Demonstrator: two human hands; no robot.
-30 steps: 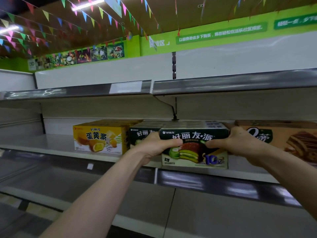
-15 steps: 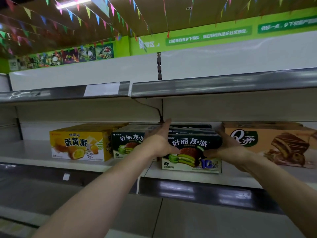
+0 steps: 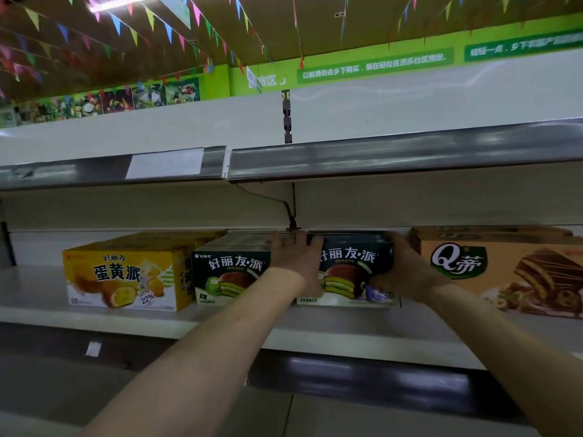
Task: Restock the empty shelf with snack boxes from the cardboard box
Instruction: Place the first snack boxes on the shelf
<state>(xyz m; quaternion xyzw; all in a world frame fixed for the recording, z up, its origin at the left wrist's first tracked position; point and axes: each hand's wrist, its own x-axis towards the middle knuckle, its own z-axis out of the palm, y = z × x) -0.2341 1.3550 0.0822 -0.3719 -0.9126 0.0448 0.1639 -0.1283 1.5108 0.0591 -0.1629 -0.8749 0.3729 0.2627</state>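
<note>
- The dark green snack box (image 3: pixel 353 269) stood on the white shelf (image 3: pixel 220 323), squeezed between a matching green box (image 3: pixel 230 272) on its left and a brown box (image 3: pixel 504 272) on its right. A yellow box (image 3: pixel 126 275) sat further left.
- The left hand (image 3: pixel 296 260) lay with its fingers nearly straight against the box's left end, in the gap beside the matching box. The right hand (image 3: pixel 407 269) curled round the right end, close to the brown box.
- The upper shelf rail (image 3: pixel 378 152) hung low overhead, with a blank label (image 3: pixel 165 162) on it and a cable (image 3: pixel 277 201) drooping beneath.
- A second before, the box overhung the shelf's front edge with the left fingers wrapped round it — now it sat back in line with its neighbours.
- Both green boxes read 好丽友·派, the yellow one 蛋黄派 and 22%, the brown one Q蒂 — the green wall banner's writing was too blurred to read.
</note>
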